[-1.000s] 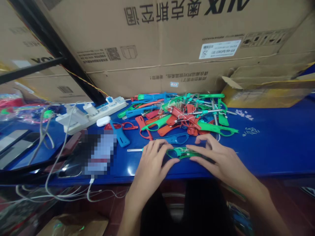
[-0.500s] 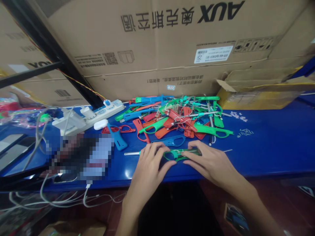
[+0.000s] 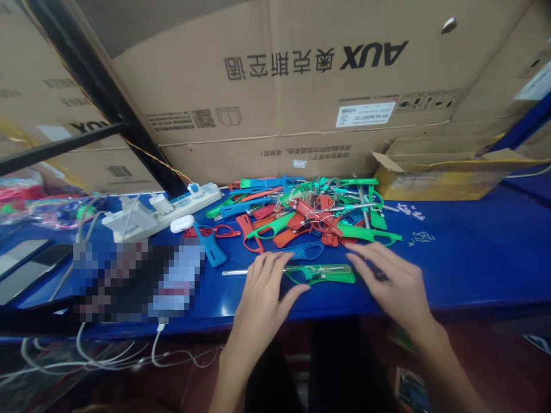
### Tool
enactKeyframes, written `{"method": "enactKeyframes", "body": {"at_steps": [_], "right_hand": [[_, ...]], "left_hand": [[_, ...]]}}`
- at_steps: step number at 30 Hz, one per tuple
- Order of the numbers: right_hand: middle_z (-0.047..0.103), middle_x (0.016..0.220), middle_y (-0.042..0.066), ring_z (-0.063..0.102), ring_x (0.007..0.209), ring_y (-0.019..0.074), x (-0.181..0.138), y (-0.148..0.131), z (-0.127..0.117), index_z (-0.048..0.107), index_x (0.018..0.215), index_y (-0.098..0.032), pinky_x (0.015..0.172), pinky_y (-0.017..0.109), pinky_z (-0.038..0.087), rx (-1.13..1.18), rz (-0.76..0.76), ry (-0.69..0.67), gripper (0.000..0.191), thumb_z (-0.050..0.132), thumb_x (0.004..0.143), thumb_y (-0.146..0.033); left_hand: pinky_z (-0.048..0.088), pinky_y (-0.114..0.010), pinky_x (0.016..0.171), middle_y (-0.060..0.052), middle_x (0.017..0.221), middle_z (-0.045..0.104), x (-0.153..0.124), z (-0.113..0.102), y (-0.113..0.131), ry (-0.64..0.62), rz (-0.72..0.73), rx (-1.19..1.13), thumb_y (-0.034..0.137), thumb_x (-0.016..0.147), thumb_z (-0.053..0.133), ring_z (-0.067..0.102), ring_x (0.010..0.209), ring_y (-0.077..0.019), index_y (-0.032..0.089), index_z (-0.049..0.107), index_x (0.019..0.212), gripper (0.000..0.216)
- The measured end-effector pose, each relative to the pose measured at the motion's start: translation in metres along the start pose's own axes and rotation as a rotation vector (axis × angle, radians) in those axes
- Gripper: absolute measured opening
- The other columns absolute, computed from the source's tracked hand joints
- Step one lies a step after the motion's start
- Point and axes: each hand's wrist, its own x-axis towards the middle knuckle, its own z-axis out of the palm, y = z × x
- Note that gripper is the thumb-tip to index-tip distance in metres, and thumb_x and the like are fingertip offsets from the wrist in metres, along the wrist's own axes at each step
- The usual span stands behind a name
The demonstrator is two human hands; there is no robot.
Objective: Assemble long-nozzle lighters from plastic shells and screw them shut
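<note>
A green plastic lighter shell (image 3: pixel 322 274) with a metal tube sticking out to the left lies flat near the front edge of the blue table (image 3: pixel 473 258). My left hand (image 3: pixel 264 292) rests on the table at its left end, fingers spread, thumb touching the trigger loop. My right hand (image 3: pixel 390 281) lies flat just right of the shell, fingers stretched out, holding nothing. Behind them is a heap of green, red, orange and blue lighter shells and metal tubes (image 3: pixel 310 209).
A white power strip (image 3: pixel 163 209) with plugs and a white earbud case (image 3: pixel 181 223) sit at the left, with cables and a blurred device (image 3: pixel 138 275). Large cardboard boxes (image 3: pixel 301 86) wall off the back; a torn yellow box (image 3: pixel 447 172) stands at right.
My right hand has slid off the green shell to the right and opened flat. The left hand stays at its left end. The camera tilted up slightly.
</note>
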Motion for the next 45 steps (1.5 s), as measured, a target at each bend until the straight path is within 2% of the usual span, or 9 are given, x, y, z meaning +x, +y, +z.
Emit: {"method": "enactKeyframes", "body": {"at_steps": [4,11,15,19,23,27,36,40,45], "right_hand": [[0.076,0.112,0.006,0.074,0.094,0.0236,0.031,0.033,-0.012,0.074,0.112,-0.023,0.076,0.033,0.056,-0.082,0.111,-0.209,0.023,0.064,0.097,-0.035],[0.075,0.123,0.007,0.071,0.109,0.03,0.082,0.066,-0.001,0.071,0.126,-0.024,0.089,0.042,0.057,-0.151,0.054,-0.633,0.04,0.069,0.087,-0.033],[0.073,0.126,0.014,0.07,0.109,0.0381,0.08,0.065,-0.017,0.071,0.128,-0.021,0.086,0.051,0.055,-0.246,0.061,-0.564,0.043,0.063,0.088,-0.034],[0.07,0.131,0.014,0.071,0.105,0.0362,0.07,0.044,-0.064,0.061,0.141,-0.025,0.079,0.05,0.056,-0.221,0.028,-0.314,0.052,0.052,0.095,-0.047],[0.076,0.085,0.002,0.064,0.057,0.0179,0.055,-0.001,-0.091,0.067,0.129,-0.037,0.046,0.03,0.05,0.064,0.11,-0.123,0.045,0.063,0.09,-0.06],[0.076,0.097,0.003,0.072,0.066,0.0208,0.035,-0.028,-0.073,0.064,0.116,-0.032,0.051,0.03,0.058,0.268,0.33,0.014,0.043,0.075,0.082,-0.056],[0.077,0.107,0.006,0.076,0.098,0.0257,0.008,-0.009,-0.031,0.059,0.114,-0.026,0.079,0.032,0.064,0.493,0.39,-0.283,0.038,0.072,0.088,-0.051],[0.072,0.09,0.001,0.072,0.078,0.0207,-0.003,-0.001,-0.023,0.061,0.115,-0.027,0.067,0.03,0.059,0.357,0.369,-0.332,0.039,0.069,0.089,-0.055],[0.057,0.066,-0.005,0.054,0.054,0.0152,-0.01,0.007,-0.016,0.065,0.114,-0.027,0.052,0.026,0.047,0.225,0.321,-0.355,0.038,0.065,0.091,-0.058]], "left_hand": [[0.037,-0.047,0.115,-0.008,0.147,0.047,0.002,-0.001,-0.001,0.035,-0.038,-0.045,0.046,0.1,0.059,0.039,0.138,-0.0276,0.029,0.044,0.141,0.047],[0.035,-0.049,0.119,-0.008,0.148,0.046,0.002,-0.001,-0.004,0.165,-0.108,-0.177,0.04,0.104,0.053,0.038,0.142,-0.0253,0.029,0.045,0.14,0.039],[0.037,-0.049,0.117,-0.008,0.143,0.051,-0.001,-0.003,-0.007,0.213,-0.151,-0.264,0.038,0.104,0.053,0.042,0.14,-0.0254,0.03,0.049,0.138,0.035],[0.043,-0.047,0.112,-0.008,0.135,0.058,-0.003,-0.005,-0.007,0.274,-0.17,-0.326,0.036,0.103,0.055,0.051,0.132,-0.0251,0.029,0.054,0.133,0.031],[0.042,-0.046,0.114,-0.008,0.14,0.057,-0.005,-0.009,-0.003,0.119,-0.061,-0.318,0.038,0.098,0.065,0.049,0.135,-0.0263,0.031,0.051,0.14,0.045],[0.041,-0.045,0.115,-0.006,0.143,0.059,-0.008,-0.012,-0.004,-0.015,-0.015,-0.383,0.039,0.097,0.066,0.049,0.137,-0.0254,0.036,0.043,0.15,0.058],[0.05,-0.039,0.104,-0.004,0.12,0.071,-0.005,-0.002,-0.014,0.122,-0.143,-0.613,0.028,0.102,0.057,0.065,0.109,-0.0189,0.032,0.034,0.156,0.058],[0.049,-0.042,0.102,-0.003,0.11,0.073,-0.002,-0.004,-0.013,0.143,-0.125,-0.46,0.026,0.1,0.06,0.061,0.109,-0.0223,0.03,0.063,0.133,0.033],[0.05,-0.042,0.099,-0.003,0.107,0.072,0.0,-0.006,-0.011,0.182,-0.088,-0.346,0.025,0.098,0.065,0.057,0.107,-0.024,0.03,0.067,0.124,0.027]]}}
